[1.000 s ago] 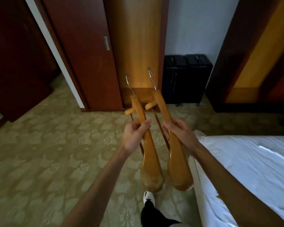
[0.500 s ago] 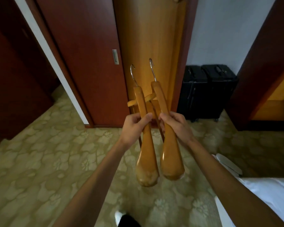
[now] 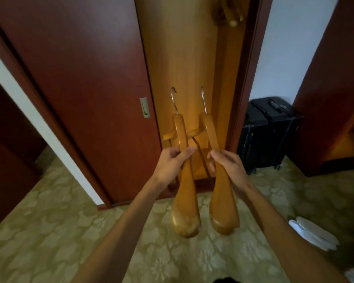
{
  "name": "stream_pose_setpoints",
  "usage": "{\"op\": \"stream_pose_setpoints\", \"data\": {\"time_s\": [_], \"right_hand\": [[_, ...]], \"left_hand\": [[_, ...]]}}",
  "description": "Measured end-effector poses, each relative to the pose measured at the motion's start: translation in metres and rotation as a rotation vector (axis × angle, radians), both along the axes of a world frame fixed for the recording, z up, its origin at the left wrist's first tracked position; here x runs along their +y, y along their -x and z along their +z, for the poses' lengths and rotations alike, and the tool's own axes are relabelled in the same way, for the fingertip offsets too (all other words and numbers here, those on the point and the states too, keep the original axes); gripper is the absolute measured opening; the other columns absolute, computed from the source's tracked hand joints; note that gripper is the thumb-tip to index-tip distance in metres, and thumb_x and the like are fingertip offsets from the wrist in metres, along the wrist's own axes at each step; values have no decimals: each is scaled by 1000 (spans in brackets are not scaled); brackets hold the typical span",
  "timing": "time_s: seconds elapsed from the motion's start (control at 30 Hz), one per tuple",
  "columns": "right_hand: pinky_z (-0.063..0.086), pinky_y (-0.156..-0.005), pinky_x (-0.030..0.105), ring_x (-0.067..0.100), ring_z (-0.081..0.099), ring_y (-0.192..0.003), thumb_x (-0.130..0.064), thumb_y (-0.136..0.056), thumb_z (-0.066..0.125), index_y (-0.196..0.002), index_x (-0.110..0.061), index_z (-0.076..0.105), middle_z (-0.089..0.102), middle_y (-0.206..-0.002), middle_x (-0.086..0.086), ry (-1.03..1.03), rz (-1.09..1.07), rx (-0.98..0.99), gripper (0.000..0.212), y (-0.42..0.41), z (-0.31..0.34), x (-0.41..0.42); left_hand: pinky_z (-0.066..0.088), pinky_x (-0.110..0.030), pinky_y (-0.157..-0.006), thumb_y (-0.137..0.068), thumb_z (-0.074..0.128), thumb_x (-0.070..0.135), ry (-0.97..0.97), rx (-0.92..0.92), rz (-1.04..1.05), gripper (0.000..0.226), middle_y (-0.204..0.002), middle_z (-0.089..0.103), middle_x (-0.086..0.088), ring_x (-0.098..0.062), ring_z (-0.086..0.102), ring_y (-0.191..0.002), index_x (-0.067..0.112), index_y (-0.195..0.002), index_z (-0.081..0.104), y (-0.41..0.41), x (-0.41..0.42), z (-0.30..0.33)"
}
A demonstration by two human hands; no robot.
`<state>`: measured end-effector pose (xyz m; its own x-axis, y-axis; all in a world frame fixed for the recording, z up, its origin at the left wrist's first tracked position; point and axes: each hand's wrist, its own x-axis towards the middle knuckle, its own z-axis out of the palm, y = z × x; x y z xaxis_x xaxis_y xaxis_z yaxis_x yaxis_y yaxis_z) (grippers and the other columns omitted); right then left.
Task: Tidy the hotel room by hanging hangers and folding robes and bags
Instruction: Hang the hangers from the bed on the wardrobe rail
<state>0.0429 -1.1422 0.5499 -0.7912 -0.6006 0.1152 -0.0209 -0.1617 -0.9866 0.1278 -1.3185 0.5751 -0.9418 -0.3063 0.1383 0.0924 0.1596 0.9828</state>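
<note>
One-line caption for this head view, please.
Left hand and right hand each grip a wooden hanger, hooks up, before the open wardrobe.

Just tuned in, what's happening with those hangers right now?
A person is carrying two wooden hangers, one in each hand. The left hand grips the left hanger and the right hand grips the right hanger, hooks pointing up. They face the open wardrobe beside its sliding door. Neither hanger is hung yet.

Two hangers side by side: left hanger point(image 3: 183, 180) in left hand point(image 3: 170, 164), right hanger point(image 3: 219, 176) in right hand point(image 3: 229, 166). Wardrobe opening point(image 3: 184, 64) at 12 o'clock; suitcase point(image 3: 268, 131) at 2 o'clock.
</note>
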Motion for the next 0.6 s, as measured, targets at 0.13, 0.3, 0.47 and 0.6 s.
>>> {"op": "stream_pose_setpoints", "data": {"time_s": [0.13,0.3,0.47,0.6], "right_hand": [[42,-59,32,18,53,-57,-39,-91,62,-90,-5,65,57,-64,7,10,-81,3,34,35,7,-49],[45,-63,30,16,55,-59,-35,-95,63,-90,-4,66,58,-65,5,23,-129,7,31,94,14,-93],[49,-61,23,12,58,-57,-24,-100,55,-88,-5,65,60,-63,2,27,-134,16,24,172,35,-136],[48,-59,27,17,54,-57,-33,-96,61,-91,-6,66,57,-64,5,74,-131,58,28,250,56,-171]], "left_hand": [[39,-29,-55,-97,63,36,-50,-1,-40,49,-58,50,-10,-20,46,-52,-2,-67,58,49,-47,9],[47,-23,-61,-98,61,35,-61,23,-108,41,-69,59,-17,-16,55,-57,7,-69,69,119,-93,20],[48,-29,-67,-99,60,35,-44,62,-169,48,-66,59,-15,-18,55,-56,-7,-75,67,206,-139,36],[49,-43,-78,-96,62,41,-23,99,-180,41,-68,63,-10,-23,60,-64,10,-70,69,288,-175,55]]}}
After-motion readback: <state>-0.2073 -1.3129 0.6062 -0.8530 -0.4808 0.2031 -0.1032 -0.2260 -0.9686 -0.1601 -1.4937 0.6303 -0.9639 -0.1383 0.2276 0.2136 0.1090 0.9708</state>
